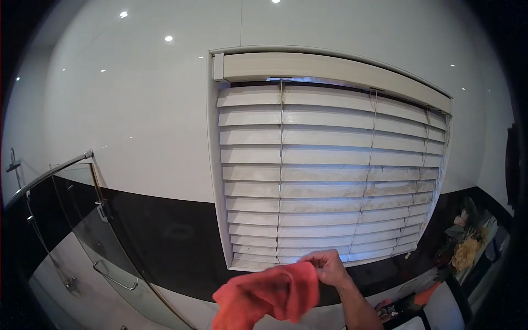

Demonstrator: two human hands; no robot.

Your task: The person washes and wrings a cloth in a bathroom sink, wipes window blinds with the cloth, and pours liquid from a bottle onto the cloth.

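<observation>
My right hand is closed on the upper right corner of a red cloth, in front of the blind's lower edge. The cloth hangs in folds toward the bottom of the view and has dark patches on it. My left hand cannot be made out; the cloth covers the place at the bottom where it may be. Behind the cloth, a white slatted blind covers a window, its slats tilted nearly closed. Brownish stains mark several middle slats toward the right.
A glass shower door with a metal handle stands at the left, below a curved rail. At the lower right are yellowish flowers and a dark-edged counter with small items. Glossy white wall panels with a black band surround the window.
</observation>
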